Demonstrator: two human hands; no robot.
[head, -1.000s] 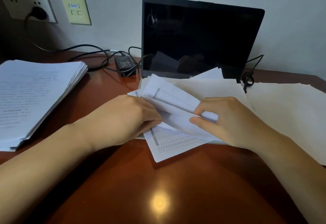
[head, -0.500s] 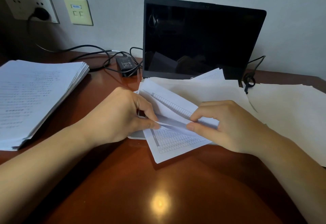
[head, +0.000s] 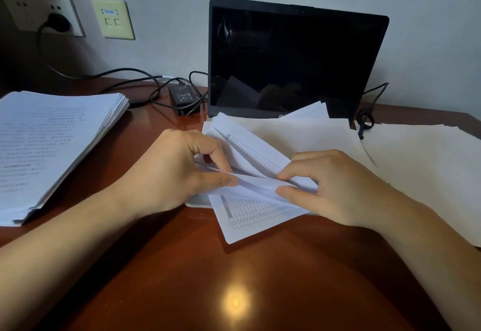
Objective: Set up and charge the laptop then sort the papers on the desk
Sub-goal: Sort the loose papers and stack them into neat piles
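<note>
While looking down from the head camera onto a glossy red-brown desk point(head: 182, 278): at centre, both hands on one lifted white sheet point(head: 250, 151) bearing a printed grid column. On the left hand point(head: 166, 172), thumb and forefinger pinched together on the sheet's near left edge, the other fingers curled behind the paper. On the right hand point(head: 338, 187), the same clamp, thumb below and forefinger above the bent near edge, the other fingers folded out of sight. Beneath, flat and skewed, a second sheet printed with a table point(head: 255, 213), overhanging the silver front edge of the laptop point(head: 286, 57). Open at the back of the desk, close to the wall, with a dark screen and a keyboard covered by loose cream sheets point(head: 312, 135). To the right, touching those, more cream papers point(head: 429, 174) spread toward the desk's edge. Far left, well apart from the hands, a thick stack of printed pages point(head: 52, 143). Between stack and laptop, a black power adapter point(head: 183, 96) amid looped black cable point(head: 135, 73), leading up to a plug point(head: 56, 22) seated in a white wall socket point(head: 23, 10); just beside it, a pale yellow-green wall plate point(head: 113, 18). At the laptop's right side, another cable with a loop tie point(head: 364, 119) lying against the paper edges. Whether joined to the laptop: cannot tell.
</note>
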